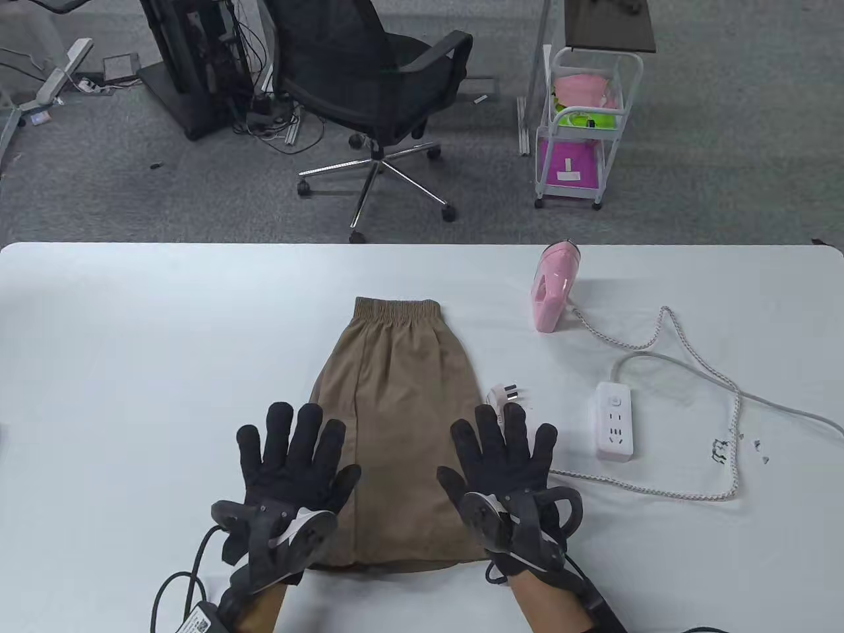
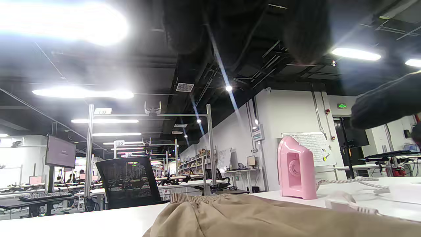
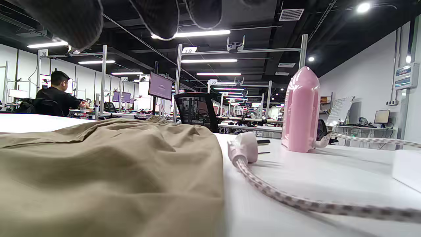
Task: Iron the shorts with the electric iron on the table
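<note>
1. The khaki shorts (image 1: 395, 422) lie flat on the white table (image 1: 132, 343), waistband toward the far edge and hems toward the person. All positions below are given relative to the shorts.
2. The left hand (image 1: 293, 461) is over the near left part of the shorts. Its fingers are straight and spread, and they grip nothing. The table view does not settle whether the palm touches the fabric.
3. The right hand (image 1: 504, 461) is over the near right edge of the shorts, fingers likewise straight and spread, holding nothing. Its fingertips reach the table just beside the fabric.
4. The pink electric iron (image 1: 552, 295) stands upright on its heel, to the right of the waistband and apart from the shorts.
5. The iron's braided cord (image 1: 659, 491) loops across the table on the right side of the shorts.
6. The cord's plug (image 1: 504, 397) lies unplugged, just beside the right edge of the shorts, near the right fingertips.
7. A white power strip (image 1: 614, 421) lies further right of the plug, well apart from the shorts.
8. A black office chair (image 1: 376, 86) stands on the floor beyond the waistband end.
</note>
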The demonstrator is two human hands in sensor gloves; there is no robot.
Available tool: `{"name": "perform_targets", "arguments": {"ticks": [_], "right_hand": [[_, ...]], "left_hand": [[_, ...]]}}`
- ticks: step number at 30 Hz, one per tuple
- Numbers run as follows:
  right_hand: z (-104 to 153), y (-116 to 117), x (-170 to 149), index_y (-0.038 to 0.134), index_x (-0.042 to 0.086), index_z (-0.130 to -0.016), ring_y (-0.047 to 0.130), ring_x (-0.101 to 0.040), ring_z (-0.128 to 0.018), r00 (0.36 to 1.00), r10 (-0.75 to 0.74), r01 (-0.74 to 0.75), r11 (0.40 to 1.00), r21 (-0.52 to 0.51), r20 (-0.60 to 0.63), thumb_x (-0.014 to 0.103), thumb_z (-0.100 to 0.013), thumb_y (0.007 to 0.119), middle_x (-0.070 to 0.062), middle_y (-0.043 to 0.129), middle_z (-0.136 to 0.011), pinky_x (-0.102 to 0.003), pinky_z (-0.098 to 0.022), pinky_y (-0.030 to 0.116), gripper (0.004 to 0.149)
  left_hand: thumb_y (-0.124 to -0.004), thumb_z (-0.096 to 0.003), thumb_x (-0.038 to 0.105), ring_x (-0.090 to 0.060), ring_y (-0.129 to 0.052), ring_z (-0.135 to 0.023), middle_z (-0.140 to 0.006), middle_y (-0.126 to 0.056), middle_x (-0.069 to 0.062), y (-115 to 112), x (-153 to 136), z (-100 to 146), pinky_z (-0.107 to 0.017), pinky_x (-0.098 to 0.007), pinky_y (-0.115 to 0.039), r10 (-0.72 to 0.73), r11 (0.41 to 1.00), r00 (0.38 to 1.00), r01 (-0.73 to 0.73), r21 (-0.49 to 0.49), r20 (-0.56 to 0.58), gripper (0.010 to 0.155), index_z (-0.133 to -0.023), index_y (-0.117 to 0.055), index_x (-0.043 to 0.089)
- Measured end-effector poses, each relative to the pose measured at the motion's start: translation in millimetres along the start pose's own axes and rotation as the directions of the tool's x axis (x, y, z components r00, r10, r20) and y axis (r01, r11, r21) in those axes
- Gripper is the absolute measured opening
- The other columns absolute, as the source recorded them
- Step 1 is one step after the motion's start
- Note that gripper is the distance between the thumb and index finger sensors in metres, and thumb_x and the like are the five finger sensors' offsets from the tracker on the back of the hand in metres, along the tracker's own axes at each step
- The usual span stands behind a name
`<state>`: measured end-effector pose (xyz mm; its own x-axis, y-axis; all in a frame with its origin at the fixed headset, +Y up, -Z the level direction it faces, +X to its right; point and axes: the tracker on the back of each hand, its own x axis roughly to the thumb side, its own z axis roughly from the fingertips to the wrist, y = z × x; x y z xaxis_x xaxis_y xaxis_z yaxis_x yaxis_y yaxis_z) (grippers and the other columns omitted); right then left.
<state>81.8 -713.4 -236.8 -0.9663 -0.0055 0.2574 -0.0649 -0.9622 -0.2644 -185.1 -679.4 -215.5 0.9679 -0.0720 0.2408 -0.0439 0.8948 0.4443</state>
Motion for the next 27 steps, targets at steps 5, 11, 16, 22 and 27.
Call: {"name": "perform_targets", "arguments": {"ticks": [5,11,16,22,27], "right_hand": [[-0.1,0.2,0.6,0.051,0.034,-0.116,0.032,-0.047,-0.110,1.000,-0.002,0.002,1.000,0.006,0.004,0.069,-0.059,0.066,-0.010,0.042,-0.121,-0.075,-0.069,0.030,0.068],[0.5,-1.1,1.5,0.052,0.034,-0.116,0.033,-0.047,-0.110,1.000,-0.002,0.002,1.000,0.001,0.012,0.069,-0.059,0.066,-0.010,0.042,-0.121,-0.075,-0.069,0.031,0.068],[1.3,-1.4,0.6,0.052,0.034,-0.116,0.033,-0.047,-0.110,1.000,-0.014,0.014,1.000,0.000,0.014,0.068,-0.059,0.066,-0.010,0.043,-0.120,-0.075,-0.069,0.032,0.068],[0.9,-3.6,-5.9,0.053,0.034,-0.115,0.037,-0.047,-0.110,0.999,-0.050,0.050,0.999,0.020,0.019,0.067,-0.059,0.066,-0.010,0.046,-0.120,-0.074,-0.069,0.036,0.067],[-7.8,-6.0,-19.4,0.057,0.032,-0.114,0.047,-0.046,-0.109,0.997,-0.077,0.077,0.995,0.062,0.000,0.066,-0.060,0.066,-0.009,0.053,-0.118,-0.073,-0.071,0.043,0.065]], "left_hand": [[-0.069,-0.0523,0.062,-0.045,-0.042,-0.112,-0.120,-0.053,-0.005,-0.3,-0.7,-0.1,-0.074,-0.073,-0.030,0.006,1.000,1.000,-0.006,0.000,-0.004,0.065,-0.108,-0.062,0.031],[-0.069,-0.0522,0.062,-0.045,-0.044,-0.112,-0.120,-0.054,-0.006,-0.6,-0.4,0.0,-0.074,-0.073,-0.031,0.008,1.000,1.000,-0.008,-0.004,-0.003,0.064,-0.108,-0.063,0.031],[-0.069,-0.0523,0.062,-0.045,-0.045,-0.112,-0.119,-0.055,-0.005,-1.2,-0.7,0.0,-0.074,-0.072,-0.032,0.016,1.000,1.000,-0.016,-0.009,-0.005,0.064,-0.107,-0.064,0.031],[-0.069,-0.0526,0.060,-0.044,-0.048,-0.112,-0.119,-0.057,-0.005,-3.9,-0.6,-0.6,-0.074,-0.072,-0.034,0.024,0.999,1.000,-0.024,-0.033,-0.007,0.062,-0.107,-0.065,0.030],[-0.070,-0.0525,0.060,-0.044,-0.050,-0.111,-0.118,-0.059,-0.005,-5.3,-1.9,-1.0,-0.074,-0.072,-0.036,0.034,0.998,0.999,-0.035,-0.048,-0.012,0.062,-0.106,-0.066,0.030]]}}
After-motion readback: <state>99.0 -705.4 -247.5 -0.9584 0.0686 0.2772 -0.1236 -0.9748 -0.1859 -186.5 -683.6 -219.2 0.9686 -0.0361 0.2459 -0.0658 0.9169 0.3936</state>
